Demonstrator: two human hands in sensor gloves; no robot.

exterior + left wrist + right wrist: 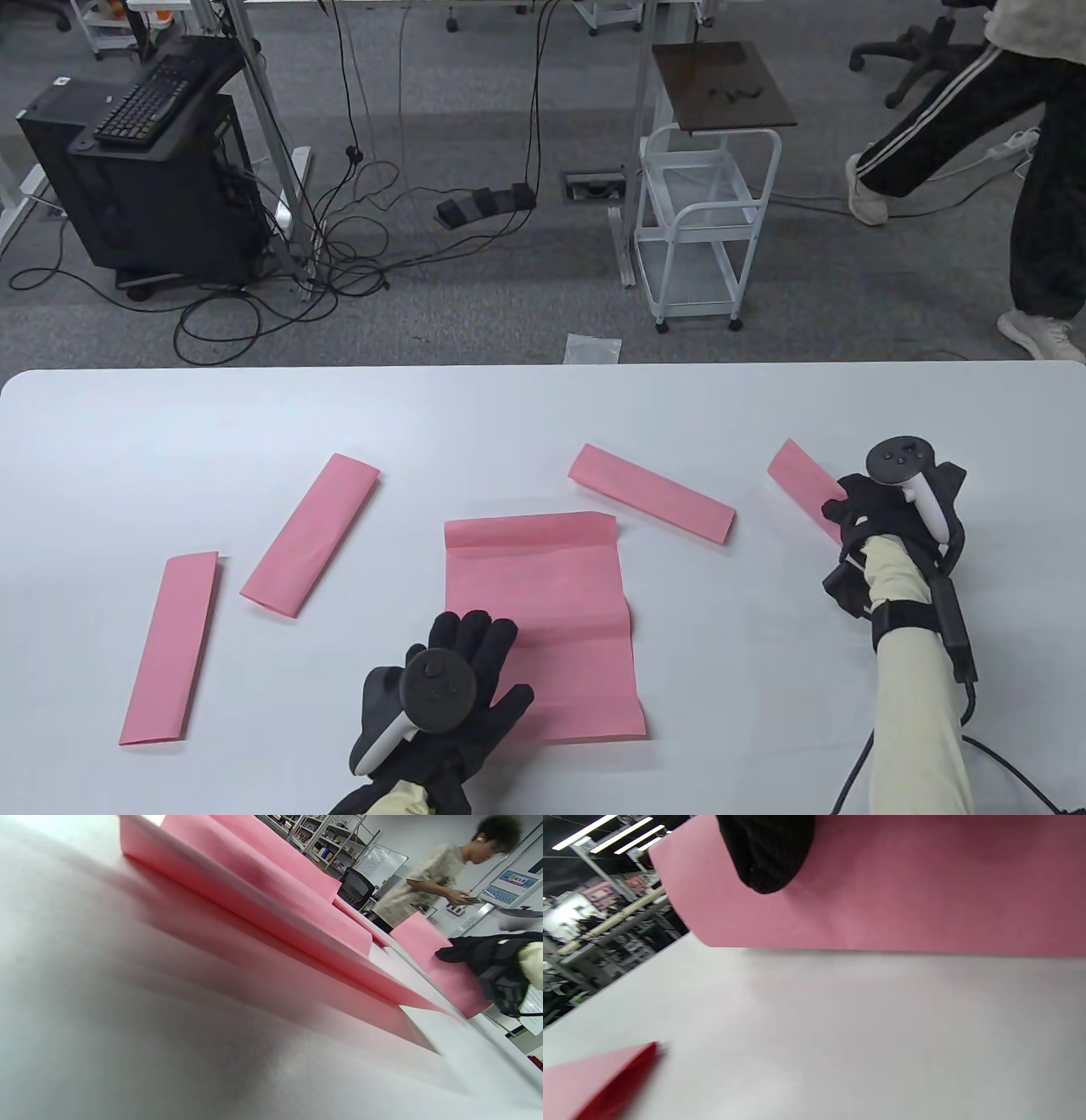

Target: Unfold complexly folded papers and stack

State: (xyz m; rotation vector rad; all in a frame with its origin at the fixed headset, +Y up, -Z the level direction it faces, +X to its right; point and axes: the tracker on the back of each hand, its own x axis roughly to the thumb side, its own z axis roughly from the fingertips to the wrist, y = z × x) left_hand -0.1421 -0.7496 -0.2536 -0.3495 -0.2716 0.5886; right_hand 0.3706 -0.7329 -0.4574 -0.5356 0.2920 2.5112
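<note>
Pressing flat on the near left corner of an unfolded pink sheet (543,620) at the table's middle, left hand (441,688) with fingers straight and spread, gripping nothing; likely there to pin the creased sheet down as the base of the stack. Reaching to the far right, right hand (882,526) laid over the near end of a folded pink strip (802,484). From the right wrist view, one gloved fingertip (768,857) lying on the pink paper, with the strip seemingly raised off the white table (543,407); whether the fingers actually pinch it cannot be told, since the tracker hides them from above. Strip's far end sticking out beyond the hand, up and to the left. Still folded and untouched: one strip (652,492) just right of the sheet's far edge, two more (310,535) (170,649) well to the left. Beyond the table, a person walking past at far right.
</note>
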